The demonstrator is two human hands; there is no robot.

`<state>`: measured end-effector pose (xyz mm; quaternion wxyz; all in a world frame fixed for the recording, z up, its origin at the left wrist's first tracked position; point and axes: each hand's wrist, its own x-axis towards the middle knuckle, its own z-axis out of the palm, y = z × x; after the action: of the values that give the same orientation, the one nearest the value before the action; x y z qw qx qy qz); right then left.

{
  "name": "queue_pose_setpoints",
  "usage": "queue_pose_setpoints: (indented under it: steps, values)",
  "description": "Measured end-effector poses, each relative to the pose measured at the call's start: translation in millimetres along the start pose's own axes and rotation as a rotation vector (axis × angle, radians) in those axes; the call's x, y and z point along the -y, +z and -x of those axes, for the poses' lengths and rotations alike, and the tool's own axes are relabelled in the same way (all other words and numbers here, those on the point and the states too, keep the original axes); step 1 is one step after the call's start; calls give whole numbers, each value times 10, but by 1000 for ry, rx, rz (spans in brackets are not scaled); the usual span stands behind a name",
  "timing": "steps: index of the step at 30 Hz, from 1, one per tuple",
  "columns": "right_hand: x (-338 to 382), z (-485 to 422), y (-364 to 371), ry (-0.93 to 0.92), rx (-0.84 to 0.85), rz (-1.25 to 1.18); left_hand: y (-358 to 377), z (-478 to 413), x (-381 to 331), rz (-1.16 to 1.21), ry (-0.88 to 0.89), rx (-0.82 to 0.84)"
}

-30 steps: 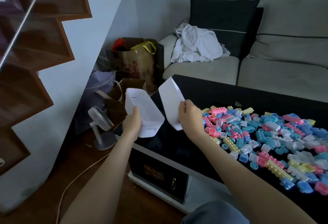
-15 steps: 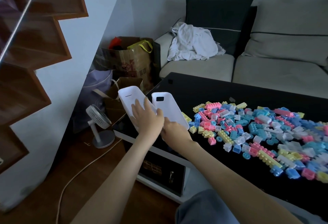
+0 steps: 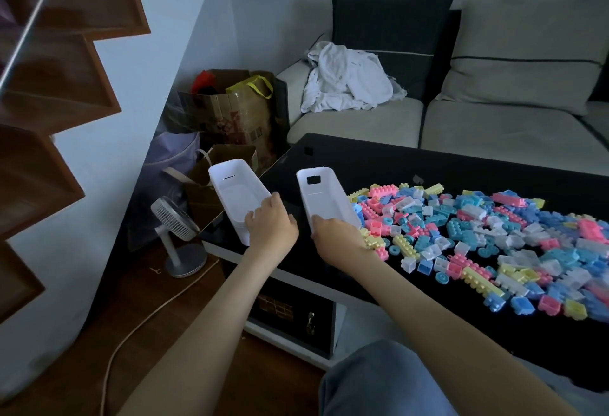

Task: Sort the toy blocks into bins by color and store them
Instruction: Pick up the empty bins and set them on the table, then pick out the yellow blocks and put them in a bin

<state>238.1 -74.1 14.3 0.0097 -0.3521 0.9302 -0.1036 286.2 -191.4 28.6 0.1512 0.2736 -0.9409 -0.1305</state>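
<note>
So far nothing is sorted: my left hand (image 3: 271, 228) curls round the left bin (image 3: 235, 192), right hand (image 3: 336, 236) round the right bin (image 3: 324, 196); blocks (image 3: 478, 228) lie mixed.

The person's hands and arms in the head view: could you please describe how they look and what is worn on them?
Both the left hand and the right hand are bare, with no gloves, rings or watch visible. The forearms are uncovered; no sleeve shows within the frame.
</note>
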Motion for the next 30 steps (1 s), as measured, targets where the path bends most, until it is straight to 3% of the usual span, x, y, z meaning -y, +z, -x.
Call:
queue_pose_setpoints:
  steps: [3,9,16,21,26,30]
  values:
    - [-154,-1,-29,51,-27,23,-5,-17,94,-68,3,-24]
    - [-74,14,10,-37,-84,113,-25,-27,140,-120,63,33]
    - [281,-8,-29,-154,126,-314,-98,-24,88,152,99,61]
    - [0,123,-199,-166,8,-354,-43,36,-174,133,228,-51]
    - [-717,430,-324,-58,-200,-354,188,223,-814,182,487,-76]
    - [-1479,752,-496,219,-12,-188,402,477,-1286,355,547,37]
